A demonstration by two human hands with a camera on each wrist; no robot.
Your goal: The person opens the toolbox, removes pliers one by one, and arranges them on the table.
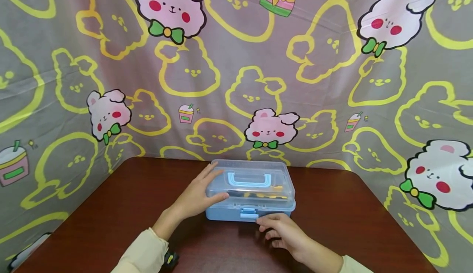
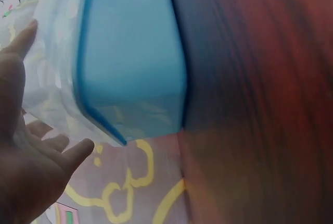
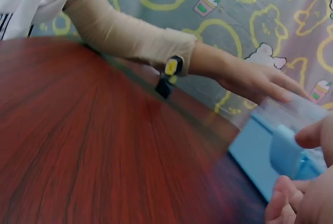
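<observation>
A blue plastic storage box [image 1: 229, 214] with a clear lid [image 1: 255, 164] and a light-blue handle [image 1: 249, 184] stands on the table. Yellow items [image 1: 271, 193] show through the lid, which sits down on the base. My left hand [image 1: 197, 195] lies with spread fingers against the lid's left side; in the left wrist view the thumb and fingers [image 2: 23, 39] stretch along the clear plastic. At the front, my right hand [image 1: 284, 234] has curled fingers and pinches the right end of the latch [image 1: 249, 214]. The latch [image 3: 286, 148] juts outward in the right wrist view.
Dark red wooden table [image 1: 129, 195] surrounds the box. A patterned cloth [image 1: 318, 96] hangs behind the table and along both sides, close to its edges. A black strap with a yellow-marked device [image 1: 171, 258] is on the left wrist.
</observation>
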